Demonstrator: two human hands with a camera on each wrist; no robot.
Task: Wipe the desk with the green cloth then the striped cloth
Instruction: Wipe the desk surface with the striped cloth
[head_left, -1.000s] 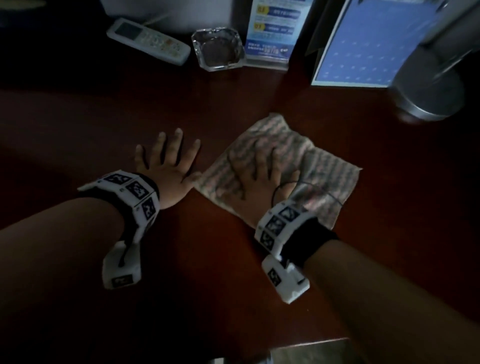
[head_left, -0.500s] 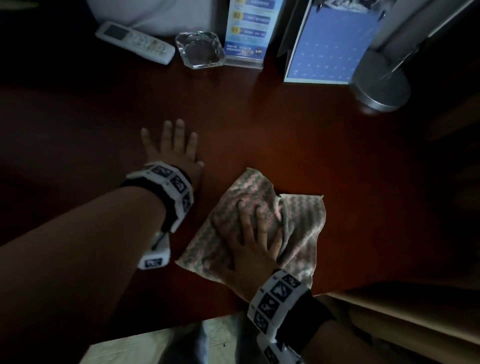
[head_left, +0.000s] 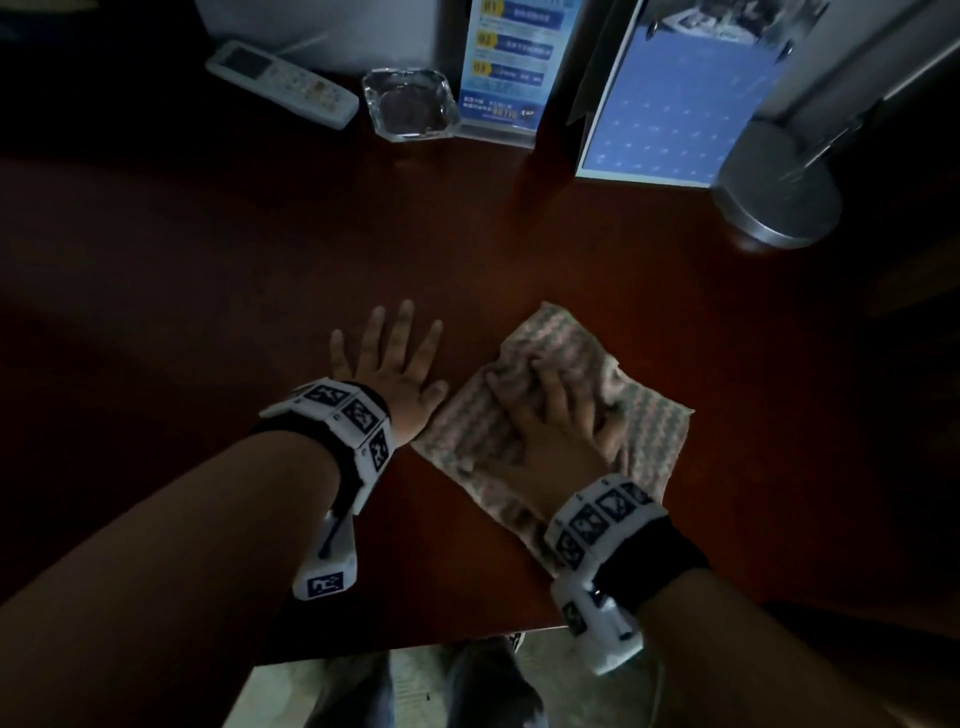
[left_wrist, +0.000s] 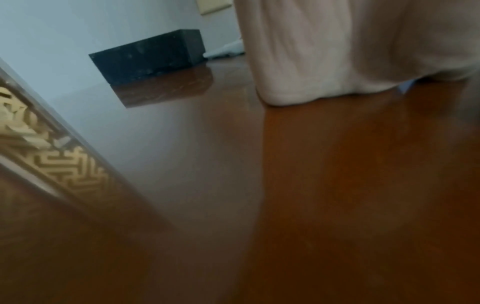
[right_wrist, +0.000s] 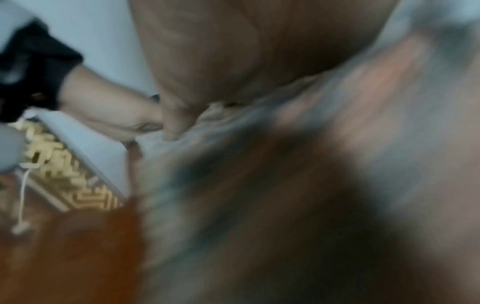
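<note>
The striped pink-and-green cloth (head_left: 644, 421) lies on the dark red-brown desk (head_left: 467, 249), bunched up around my fingers. My right hand (head_left: 556, 415) presses down on it with spread fingers. My left hand (head_left: 395, 364) lies flat on the bare desk just left of the cloth, fingers straight, holding nothing. In the blurred right wrist view the cloth (right_wrist: 363, 102) fills the frame under my palm, and the left hand (right_wrist: 109, 111) lies beside it. The left wrist view shows only my palm (left_wrist: 337, 51) on the desk (left_wrist: 337, 185). No green cloth is in view.
Along the back of the desk stand a white remote (head_left: 280, 83), a glass ashtray (head_left: 410, 104), a blue sign stand (head_left: 509, 67), a blue desk calendar (head_left: 675, 104) and a round metal lamp base (head_left: 779, 192). The desk's front edge (head_left: 415, 644) runs just behind my wrists.
My right hand drew the striped cloth back toward the front edge, then pushed it away again toward the middle. The left hand stayed flat on the desk.
</note>
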